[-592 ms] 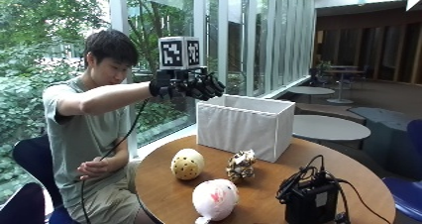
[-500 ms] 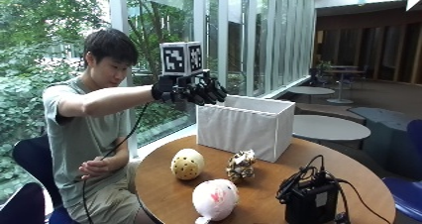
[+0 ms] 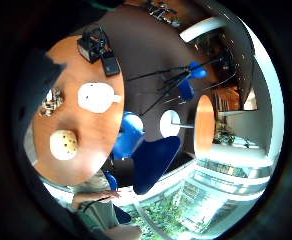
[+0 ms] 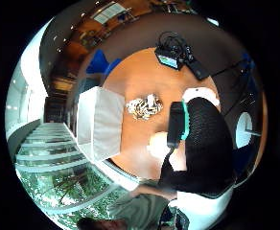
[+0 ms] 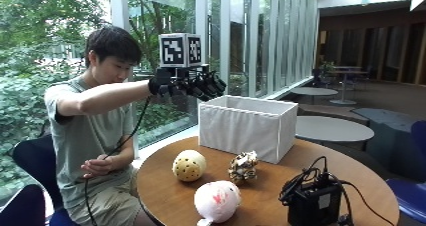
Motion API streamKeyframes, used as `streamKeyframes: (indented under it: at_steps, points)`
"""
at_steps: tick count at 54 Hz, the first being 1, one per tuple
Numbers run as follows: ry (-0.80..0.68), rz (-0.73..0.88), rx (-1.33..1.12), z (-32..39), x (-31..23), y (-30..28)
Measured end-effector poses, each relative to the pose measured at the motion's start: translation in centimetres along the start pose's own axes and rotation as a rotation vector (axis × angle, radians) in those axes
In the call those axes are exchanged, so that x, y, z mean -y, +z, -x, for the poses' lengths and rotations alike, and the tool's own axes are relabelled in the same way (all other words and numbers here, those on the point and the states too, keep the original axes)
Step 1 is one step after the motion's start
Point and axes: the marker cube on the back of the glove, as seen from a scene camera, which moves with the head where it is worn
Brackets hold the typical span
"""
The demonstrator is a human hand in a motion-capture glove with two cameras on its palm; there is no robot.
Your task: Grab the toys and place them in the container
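Three toys lie on the round wooden table [image 5: 166, 196]: a yellow spotted ball [image 5: 189, 165], a brown-and-gold spiky toy [image 5: 243, 167] and a white-pink plush [image 5: 217, 200]. Behind them stands the white fabric container [image 5: 247, 126]. My gloved right hand [image 5: 190, 85] hangs in the air, level with the container's top and just left of its near corner. Its fingers are loosely curled and hold nothing. The thumb side palm view looks down on the container [image 4: 101, 122] and spiky toy [image 4: 144, 107]; the glove [image 4: 202, 143] hides part of the ball [image 4: 158, 143]. The little finger side view shows the ball [image 3: 63, 144], plush [image 3: 97, 97] and spiky toy [image 3: 51, 100].
A black device with coiled cables [image 5: 313, 201] sits at the table's right front edge. The person's bare left hand [image 5: 96, 167] rests in their lap. Blue chairs [image 3: 151, 160] stand beside the table, and glass windows run behind it.
The gloved hand has drifted slightly toward the container at about the same height. The toys and container have not moved.
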Motion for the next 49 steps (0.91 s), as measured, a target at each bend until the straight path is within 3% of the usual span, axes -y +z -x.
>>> streamKeyframes:
  at_steps: [26, 49]
  points:
    - [0.000, 0.059, -0.165, -1.1, 0.5, -0.1]
    - [-0.028, 0.132, -0.089, -2.7, 5.1, 3.4]
